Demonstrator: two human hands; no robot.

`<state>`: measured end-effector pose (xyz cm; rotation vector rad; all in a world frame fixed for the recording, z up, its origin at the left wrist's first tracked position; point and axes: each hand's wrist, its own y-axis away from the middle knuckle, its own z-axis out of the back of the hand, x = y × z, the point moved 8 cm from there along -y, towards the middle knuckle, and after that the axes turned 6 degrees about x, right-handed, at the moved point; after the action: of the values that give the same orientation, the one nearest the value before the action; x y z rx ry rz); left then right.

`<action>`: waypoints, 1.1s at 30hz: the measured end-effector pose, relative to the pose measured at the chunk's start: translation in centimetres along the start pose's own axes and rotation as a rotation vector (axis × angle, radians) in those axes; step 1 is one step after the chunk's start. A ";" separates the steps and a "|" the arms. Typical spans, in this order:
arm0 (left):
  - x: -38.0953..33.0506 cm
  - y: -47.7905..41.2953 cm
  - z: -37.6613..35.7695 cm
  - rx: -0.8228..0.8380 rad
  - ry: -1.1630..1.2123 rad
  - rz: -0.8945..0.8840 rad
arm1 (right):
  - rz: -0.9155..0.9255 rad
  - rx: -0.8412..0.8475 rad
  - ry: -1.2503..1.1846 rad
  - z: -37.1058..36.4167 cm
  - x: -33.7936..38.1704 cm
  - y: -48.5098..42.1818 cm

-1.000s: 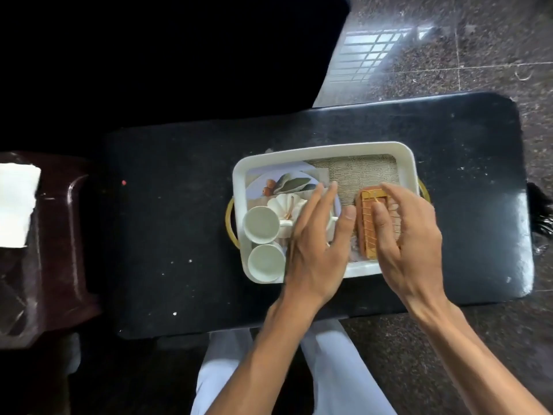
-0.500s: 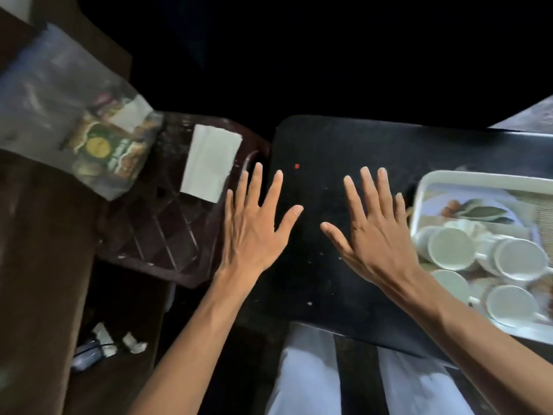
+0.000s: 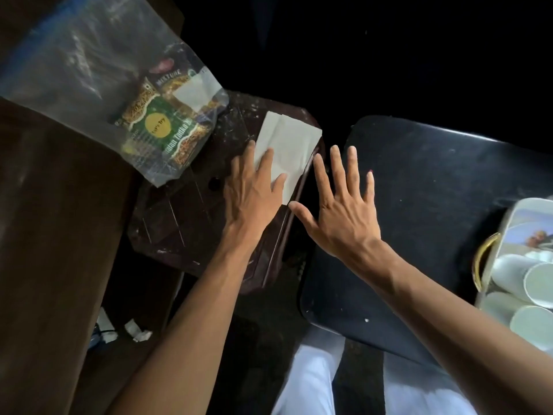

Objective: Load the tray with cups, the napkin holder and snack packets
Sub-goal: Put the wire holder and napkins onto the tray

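A: Starting far left, where are the snack packets (image 3: 167, 127)?

B: In a clear plastic bag (image 3: 89, 70), its near end resting on the dark brown stool (image 3: 185, 211). Just right of it lies a folded napkin (image 3: 287, 151).

A: And the hands?

B: Both spread flat, grasping nothing. The left hand (image 3: 254, 196) has its fingertips on the napkin; the right hand (image 3: 341, 211) hovers beside it, over the black surface (image 3: 434, 190).

A: Best approach?

B: I'd press the napkin down, slide it to the stool's edge, then pinch it there.

A: And the tray (image 3: 514, 211)?

B: Far right, with the cups (image 3: 535, 283) in it.
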<state>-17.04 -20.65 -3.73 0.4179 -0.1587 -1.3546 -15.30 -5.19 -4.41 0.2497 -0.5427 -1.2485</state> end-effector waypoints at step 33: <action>-11.8 6.9 -4.5 0.304 1.360 0.238 | -0.290 -0.162 -1.082 -0.6 -13.1 10.8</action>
<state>-11.72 -7.28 -3.66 1.4281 0.6991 -0.5876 -8.85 10.46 -3.21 -0.5499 -1.3482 -1.6555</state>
